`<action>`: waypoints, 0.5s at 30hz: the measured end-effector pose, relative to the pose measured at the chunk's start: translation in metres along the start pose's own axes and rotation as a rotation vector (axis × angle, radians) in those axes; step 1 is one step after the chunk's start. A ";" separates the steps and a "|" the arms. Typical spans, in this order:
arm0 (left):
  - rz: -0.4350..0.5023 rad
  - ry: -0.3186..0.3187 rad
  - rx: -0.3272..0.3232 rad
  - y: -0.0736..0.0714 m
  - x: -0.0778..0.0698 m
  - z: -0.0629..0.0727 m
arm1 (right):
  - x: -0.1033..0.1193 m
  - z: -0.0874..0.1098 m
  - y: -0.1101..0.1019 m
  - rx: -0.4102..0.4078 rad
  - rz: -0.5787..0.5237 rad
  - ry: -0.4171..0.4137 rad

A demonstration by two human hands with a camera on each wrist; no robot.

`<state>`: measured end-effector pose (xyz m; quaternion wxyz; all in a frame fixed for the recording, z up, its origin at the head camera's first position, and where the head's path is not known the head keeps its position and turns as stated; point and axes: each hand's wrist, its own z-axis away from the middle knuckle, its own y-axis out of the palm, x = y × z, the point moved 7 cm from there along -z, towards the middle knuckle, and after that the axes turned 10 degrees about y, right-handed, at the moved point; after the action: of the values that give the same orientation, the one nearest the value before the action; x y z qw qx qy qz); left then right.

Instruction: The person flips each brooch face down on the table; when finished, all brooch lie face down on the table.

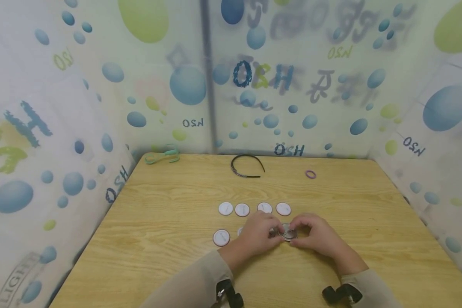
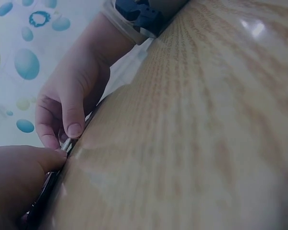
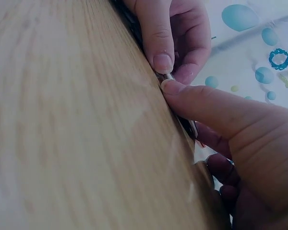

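Note:
Both hands meet over the table, right of its middle, at a round silvery disc (image 1: 288, 232). My left hand (image 1: 259, 233) pinches its left edge between thumb and fingers. From the other side, my right hand (image 1: 317, 236) pinches its right edge. In the right wrist view the thin edge of the disc (image 3: 169, 76) shows between the two thumbs, low over the tabletop. Nearest the left hand lie white round badges, face down with a pin line: one badge (image 1: 221, 238) to its left, another badge (image 1: 240, 231) mostly hidden behind it.
Beyond the hands runs a row of several white badges (image 1: 242, 209). Along the far edge lie a green wire-like item (image 1: 162, 157), a black headband (image 1: 235, 170) and a purple ring (image 1: 310, 174). Patterned curtains (image 1: 246, 115) enclose the wooden table (image 1: 158, 205) on three sides.

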<state>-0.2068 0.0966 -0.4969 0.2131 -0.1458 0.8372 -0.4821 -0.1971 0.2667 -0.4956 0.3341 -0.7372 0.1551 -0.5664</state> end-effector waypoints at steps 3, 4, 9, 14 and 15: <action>-0.014 0.014 0.002 0.000 0.001 0.001 | 0.002 -0.002 0.002 0.005 -0.008 -0.016; -0.017 0.018 0.002 0.000 0.001 0.001 | 0.002 -0.002 0.003 0.010 -0.011 -0.022; -0.034 0.045 0.003 -0.001 -0.002 0.004 | 0.005 -0.002 0.004 0.023 -0.026 -0.030; -0.057 0.109 -0.021 -0.011 -0.010 0.007 | 0.002 -0.001 0.001 -0.053 -0.061 0.008; -0.060 0.123 -0.035 -0.013 -0.010 0.008 | 0.002 -0.001 -0.002 -0.101 -0.070 0.016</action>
<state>-0.1933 0.0887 -0.4867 0.1442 -0.1447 0.8522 -0.4818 -0.1974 0.2671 -0.4929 0.2754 -0.7535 0.1602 -0.5751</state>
